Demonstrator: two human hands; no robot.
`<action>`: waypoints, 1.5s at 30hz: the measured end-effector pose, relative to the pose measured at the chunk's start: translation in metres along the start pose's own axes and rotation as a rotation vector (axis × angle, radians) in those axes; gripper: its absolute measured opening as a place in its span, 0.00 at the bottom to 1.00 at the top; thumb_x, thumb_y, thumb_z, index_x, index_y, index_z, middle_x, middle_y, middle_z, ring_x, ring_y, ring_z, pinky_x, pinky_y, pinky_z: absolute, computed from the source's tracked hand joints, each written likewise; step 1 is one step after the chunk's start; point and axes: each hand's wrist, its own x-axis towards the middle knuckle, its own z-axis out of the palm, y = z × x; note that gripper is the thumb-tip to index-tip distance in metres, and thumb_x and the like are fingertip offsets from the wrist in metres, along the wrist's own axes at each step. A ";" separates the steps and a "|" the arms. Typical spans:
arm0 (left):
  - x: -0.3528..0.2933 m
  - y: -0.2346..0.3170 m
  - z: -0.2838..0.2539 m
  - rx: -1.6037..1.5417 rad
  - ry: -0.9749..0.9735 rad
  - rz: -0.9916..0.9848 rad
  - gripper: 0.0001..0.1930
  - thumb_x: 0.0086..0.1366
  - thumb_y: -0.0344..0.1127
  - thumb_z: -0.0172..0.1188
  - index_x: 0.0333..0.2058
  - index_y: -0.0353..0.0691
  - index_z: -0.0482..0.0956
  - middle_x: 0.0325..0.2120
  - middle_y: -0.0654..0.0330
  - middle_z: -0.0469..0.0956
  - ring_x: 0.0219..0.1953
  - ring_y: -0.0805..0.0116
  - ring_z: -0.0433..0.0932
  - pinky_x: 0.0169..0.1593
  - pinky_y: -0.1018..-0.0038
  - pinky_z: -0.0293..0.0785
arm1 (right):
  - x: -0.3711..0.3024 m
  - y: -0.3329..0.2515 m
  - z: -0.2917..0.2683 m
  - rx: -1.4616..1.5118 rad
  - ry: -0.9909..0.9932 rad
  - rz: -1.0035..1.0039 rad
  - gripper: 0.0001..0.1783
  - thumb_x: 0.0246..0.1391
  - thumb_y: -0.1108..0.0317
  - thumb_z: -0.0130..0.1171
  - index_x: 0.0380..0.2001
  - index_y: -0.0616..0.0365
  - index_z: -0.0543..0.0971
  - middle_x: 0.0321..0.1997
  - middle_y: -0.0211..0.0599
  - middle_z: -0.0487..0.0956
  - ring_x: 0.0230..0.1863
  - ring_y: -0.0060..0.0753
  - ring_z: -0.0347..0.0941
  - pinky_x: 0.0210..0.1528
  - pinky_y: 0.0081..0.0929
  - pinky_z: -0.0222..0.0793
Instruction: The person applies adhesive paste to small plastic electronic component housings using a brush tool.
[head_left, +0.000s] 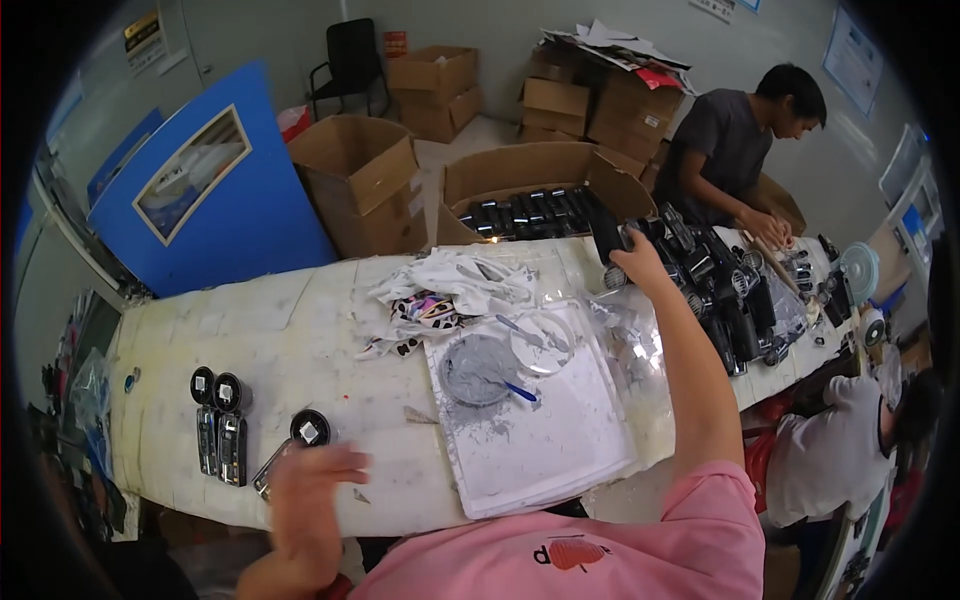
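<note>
My right hand (641, 254) reaches to the far side of the table, its fingers closed round a black handheld device (606, 236). The device lies at the left edge of a heap of similar black devices (735, 290) with round silvery grilles. Nearer me, my left hand (315, 485) is slightly blurred, its fingers stretched out and nothing seen in it. Just beyond that hand lies a single device with a round black head (310, 428), its body partly hidden by the hand. Two more round-headed devices (231, 440) lie side by side farther left.
White boards (540, 450) carry a round patch of grey paste (475, 370), a blue-handled spatula (520, 392) and a white ring-shaped lid (543, 343). Crumpled rags (450, 285) lie behind. A carton (470, 190) of black parts stands beyond the table. A co-worker (735, 150) works at far right.
</note>
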 end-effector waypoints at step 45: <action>-0.040 -0.073 -0.050 -0.462 0.192 -0.771 0.25 0.51 0.30 0.69 0.48 0.43 0.71 0.50 0.53 0.72 0.49 0.54 0.76 0.43 0.58 0.80 | -0.139 0.006 0.010 -0.366 0.145 -0.270 0.08 0.51 0.70 0.57 0.33 0.63 0.80 0.39 0.50 0.77 0.38 0.59 0.74 0.40 0.46 0.69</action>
